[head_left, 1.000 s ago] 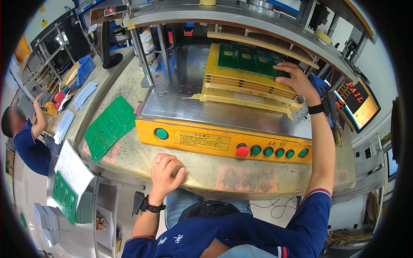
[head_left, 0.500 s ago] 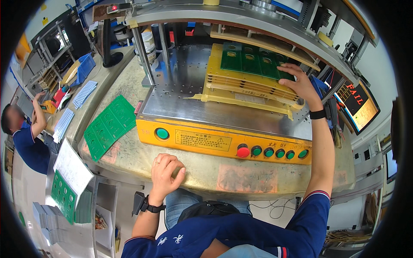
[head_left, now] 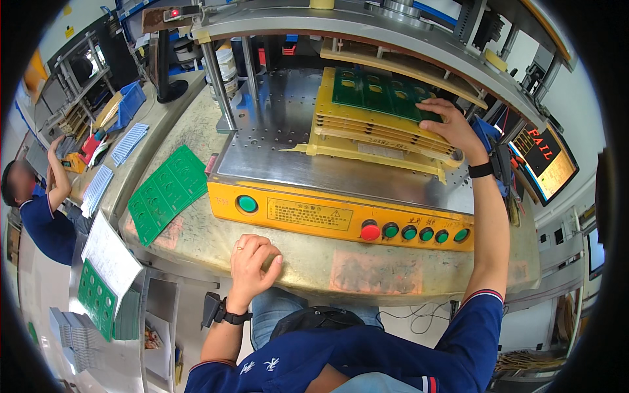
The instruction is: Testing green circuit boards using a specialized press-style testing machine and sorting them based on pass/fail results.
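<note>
A green circuit board panel (head_left: 383, 98) with round cutouts lies on top of the layered yellow fixture (head_left: 373, 130) on the press bed. My right hand (head_left: 452, 128) grips the panel at its right end, thumb at the near edge and fingers over the top. Part of that end is hidden beneath the fingers. My left hand (head_left: 254, 265) rests at the front edge of the worktable (head_left: 301, 262), fingers loosely curled with nothing in them. Left of the press, a second green panel (head_left: 167, 193) lies flat on the table.
Above the fixture hangs the press's upper plate (head_left: 406, 72). A yellow control panel (head_left: 301, 214) with a red button (head_left: 370, 229) and several green ones faces me. At right stands a monitor (head_left: 544, 160). A co-worker (head_left: 46, 216) sits far left, near stacked boards (head_left: 98, 298).
My right hand and the panel under it have shifted slightly left on the fixture. My left hand has stayed put. The co-worker's raised hand has moved a little.
</note>
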Demonstrator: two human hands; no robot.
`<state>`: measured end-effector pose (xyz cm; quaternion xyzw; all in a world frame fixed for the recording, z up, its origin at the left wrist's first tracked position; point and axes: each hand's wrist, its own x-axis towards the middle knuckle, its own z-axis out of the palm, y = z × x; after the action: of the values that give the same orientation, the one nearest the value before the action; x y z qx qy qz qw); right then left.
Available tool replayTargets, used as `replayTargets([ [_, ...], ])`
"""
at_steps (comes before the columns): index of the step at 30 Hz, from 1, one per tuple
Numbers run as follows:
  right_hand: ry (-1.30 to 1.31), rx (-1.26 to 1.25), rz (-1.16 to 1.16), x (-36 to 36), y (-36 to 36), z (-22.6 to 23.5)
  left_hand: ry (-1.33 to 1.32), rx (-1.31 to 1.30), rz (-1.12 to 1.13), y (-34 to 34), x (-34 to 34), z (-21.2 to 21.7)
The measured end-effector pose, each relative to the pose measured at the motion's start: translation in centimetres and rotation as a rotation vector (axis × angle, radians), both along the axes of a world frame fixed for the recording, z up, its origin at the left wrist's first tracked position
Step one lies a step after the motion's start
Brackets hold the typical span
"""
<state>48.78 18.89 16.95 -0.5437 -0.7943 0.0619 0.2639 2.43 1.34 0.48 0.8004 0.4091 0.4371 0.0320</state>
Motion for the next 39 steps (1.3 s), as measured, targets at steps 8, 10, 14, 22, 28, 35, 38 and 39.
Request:
replayTargets([
  [8,0.074,0.091,0.02,-1.3,-4.6,-0.9,-0.021,0.003,-0.008,0.1,0.0,-0.4],
  [10,0.042,0.195,0.086,-2.8,-7.4,-1.0,-0.044,0.005,0.005,0.1,0.1,-0.4],
  [14,-0.059,0.354,0.106,-5.6,-13.0,-1.6,-0.323,-0.176,-0.013,0.0,-0.4,-0.4],
  [22,-0.105,0.408,0.185,-9.0,-19.3,-2.5,-0.886,-0.703,-0.418,-0.4,1.5,3.5],
  [28,-0.142,0.433,0.219,-9.8,-20.7,-3.0,-0.998,-0.817,-0.587,-1.6,2.6,4.1],
  [35,0.119,0.376,0.183,-10.6,-21.0,-3.5,-1.123,-0.82,-0.521,-2.2,1.9,4.5],
  [38,0.543,0.133,0.201,-10.4,-19.8,-5.4,-1.163,-0.806,-0.504,-2.6,1.1,4.3],
  [39,0.63,-0.019,0.219,-10.3,-20.3,-5.4,-1.147,-0.804,-0.489,-2.5,1.1,3.7],
])
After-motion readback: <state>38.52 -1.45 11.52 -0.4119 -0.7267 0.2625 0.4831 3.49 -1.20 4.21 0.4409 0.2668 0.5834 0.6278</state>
